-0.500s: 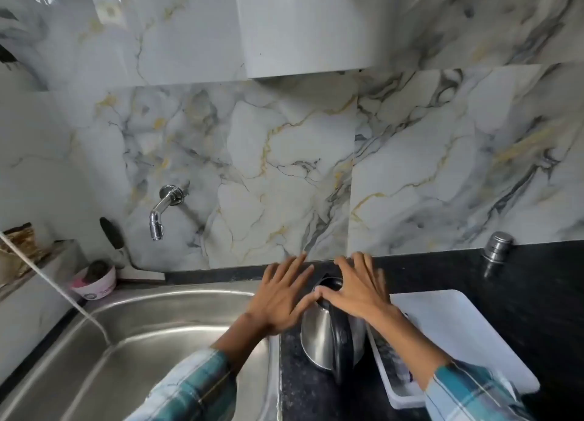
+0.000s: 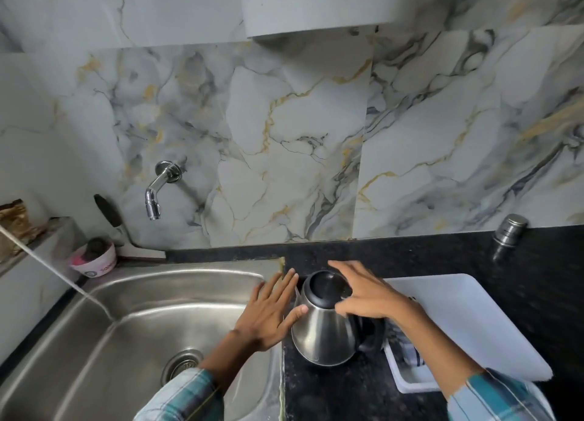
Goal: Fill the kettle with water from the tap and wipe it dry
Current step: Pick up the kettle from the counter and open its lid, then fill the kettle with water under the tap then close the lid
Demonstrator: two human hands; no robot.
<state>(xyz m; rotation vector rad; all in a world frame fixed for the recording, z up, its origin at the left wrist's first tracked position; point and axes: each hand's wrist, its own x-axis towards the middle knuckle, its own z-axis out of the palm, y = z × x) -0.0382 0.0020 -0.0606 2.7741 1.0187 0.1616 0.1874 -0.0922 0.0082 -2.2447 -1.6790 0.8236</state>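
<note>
A stainless steel kettle (image 2: pixel 319 332) with a black lid and black handle stands upright on the black counter, just right of the sink. My left hand (image 2: pixel 271 310) lies flat against its left side, fingers spread, thumb touching the steel. My right hand (image 2: pixel 366 294) rests over the lid's right edge, fingers spread and bent, gripping nothing that I can see. The chrome tap (image 2: pixel 156 193) juts from the marble wall above the sink's left half; no water runs from it. A thin stream of water (image 2: pixel 57 275) falls from the left into the sink.
The steel sink (image 2: pixel 132 335) with its drain (image 2: pixel 183 363) fills the lower left. A white tray (image 2: pixel 410 386) under a white board (image 2: pixel 467 322) sits right of the kettle. A pink bowl (image 2: pixel 94 259) and a black brush (image 2: pixel 109 212) stand behind the sink; a steel shaker (image 2: pixel 508 231) stands far right.
The view has tipped down and closer. My left hand has come against the kettle's side, and my right hand has slid across the lid to its right edge.
</note>
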